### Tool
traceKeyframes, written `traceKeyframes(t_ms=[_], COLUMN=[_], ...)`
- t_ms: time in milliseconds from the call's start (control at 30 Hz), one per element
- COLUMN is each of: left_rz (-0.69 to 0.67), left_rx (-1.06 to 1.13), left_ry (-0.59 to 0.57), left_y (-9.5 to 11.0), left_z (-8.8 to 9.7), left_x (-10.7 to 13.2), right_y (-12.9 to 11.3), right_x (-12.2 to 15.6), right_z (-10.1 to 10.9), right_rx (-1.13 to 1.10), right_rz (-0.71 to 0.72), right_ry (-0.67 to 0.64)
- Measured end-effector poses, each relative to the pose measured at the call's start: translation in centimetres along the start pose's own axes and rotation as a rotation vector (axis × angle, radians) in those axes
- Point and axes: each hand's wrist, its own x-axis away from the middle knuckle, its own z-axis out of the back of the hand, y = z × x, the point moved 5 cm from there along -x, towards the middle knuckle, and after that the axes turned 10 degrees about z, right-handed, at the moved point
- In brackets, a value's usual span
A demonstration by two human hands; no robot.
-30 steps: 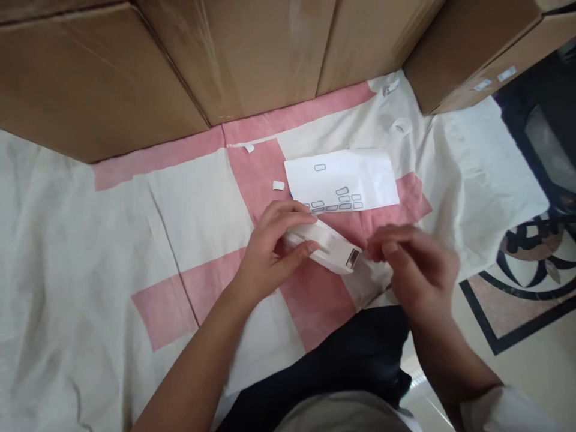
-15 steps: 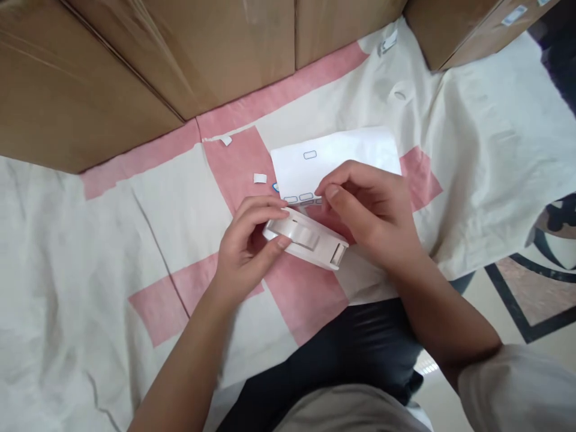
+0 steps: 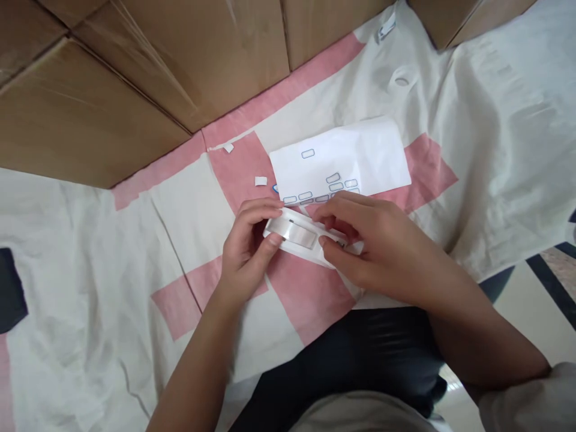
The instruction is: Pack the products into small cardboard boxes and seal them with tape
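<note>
My left hand (image 3: 249, 240) grips the left end of a long white plastic device (image 3: 299, 247), thumb on the near side and fingers on the far side. A shiny curved strip runs along the device's top; its exact kind I cannot make out. My right hand (image 3: 364, 240) is closed around the device's right end, thumb and forefinger bent over it, covering much of that end. Just beyond both hands lies a white sheet (image 3: 382, 156) with several small blue-outlined labels (image 3: 333, 178) on it, some partly behind the right fingers.
Brown cardboard boxes (image 3: 216, 60) stand along the far side. A pink and white cloth (image 3: 193, 210) covers the surface. Small white scraps (image 3: 260, 180) lie left of the sheet, and a small silvery piece (image 3: 386, 29) lies at the back. A dark object (image 3: 11, 291) shows at the left edge.
My right hand has moved down from the sheet's near edge to the device's right end, uncovering more blue-outlined labels. My left hand keeps its hold. The view has shifted slightly.
</note>
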Motion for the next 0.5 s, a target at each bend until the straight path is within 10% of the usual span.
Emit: traceKeyframes(t_ms=[500], left_rz=[0.043], left_rx=[-0.069], left_ry=[0.045], left_y=[-0.52], left_z=[0.22], left_x=[0.18], right_y=[0.19], right_x=[-0.28], right_z=[-0.58], right_rx=[-0.031], right_rz=[0.023], right_ry=[0.004])
